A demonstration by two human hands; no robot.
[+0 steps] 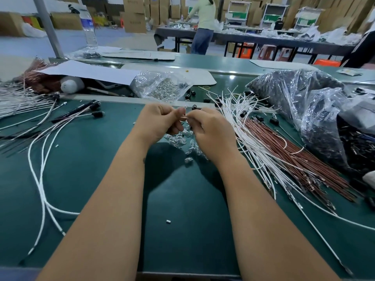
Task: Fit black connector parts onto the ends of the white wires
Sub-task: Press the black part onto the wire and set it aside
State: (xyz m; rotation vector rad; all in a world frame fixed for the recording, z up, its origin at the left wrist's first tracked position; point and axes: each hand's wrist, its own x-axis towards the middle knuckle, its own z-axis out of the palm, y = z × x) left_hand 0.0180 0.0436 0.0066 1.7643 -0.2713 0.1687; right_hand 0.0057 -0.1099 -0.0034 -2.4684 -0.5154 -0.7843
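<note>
White wires (248, 126): a loose bundle lies on the green worktop (97, 159) just to the right of the hands, with the ends fanning out toward the far side.
Head view, left hand (160, 120): raised over the middle of the worktop, fingers curled, thumb up; its grip is closed together on something small and pale at the fingertips, too small to tell what it is.
Head view, right hand (211, 130): touching the left hand at the fingertips, fingers curled, also pinching at the same small pale piece.
Black connector parts (244, 114): a few lie loose among the far ends of the white wires and on the worktop behind the hands.
Small clear parts (178, 138): a little shiny heap lies on the worktop directly under the two hands.
Brown wires (288, 151): a straight bundle lies beside the white wires, on their right.
Large plastic bag (304, 110): at the right, crumpled, holding dark parts.
Clear bag (160, 86): behind the hands, filled with shiny pieces.
Finished cables (67, 116): at the left, white and brown wires with black ends, spread over the worktop.
Water bottle (88, 27): upright at the far left.
Background: a person (203, 23) stands at another long table.
</note>
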